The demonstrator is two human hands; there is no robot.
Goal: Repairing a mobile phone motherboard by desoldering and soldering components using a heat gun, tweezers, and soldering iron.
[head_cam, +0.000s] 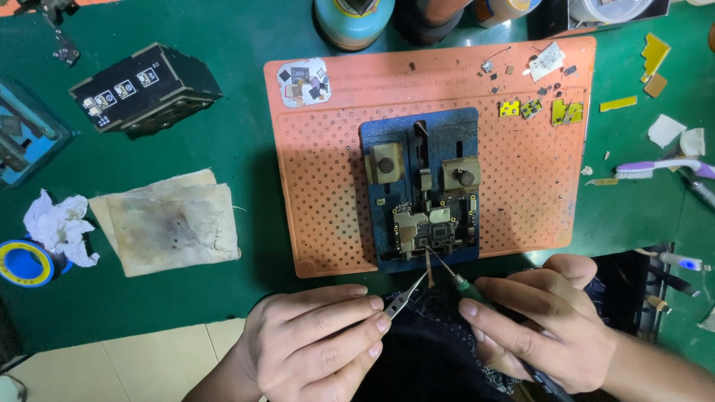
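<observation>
While each hand's grip pinches its tool, tweezers [406,298] and iron [465,286] meet at the circuit board [434,229].

Bottles [354,18] cut off by top edge.

circuit board [432,227] in holder [387,134] on mat [320,208], cloth [167,223] left, perhaps toothbrush [655,168] right

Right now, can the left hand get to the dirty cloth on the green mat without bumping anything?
Probably yes. The left hand holds tweezers near the circuit board, and the stained cloth lies to its left with only bare green mat between them. It would likely need to drop the tweezers first.
</observation>
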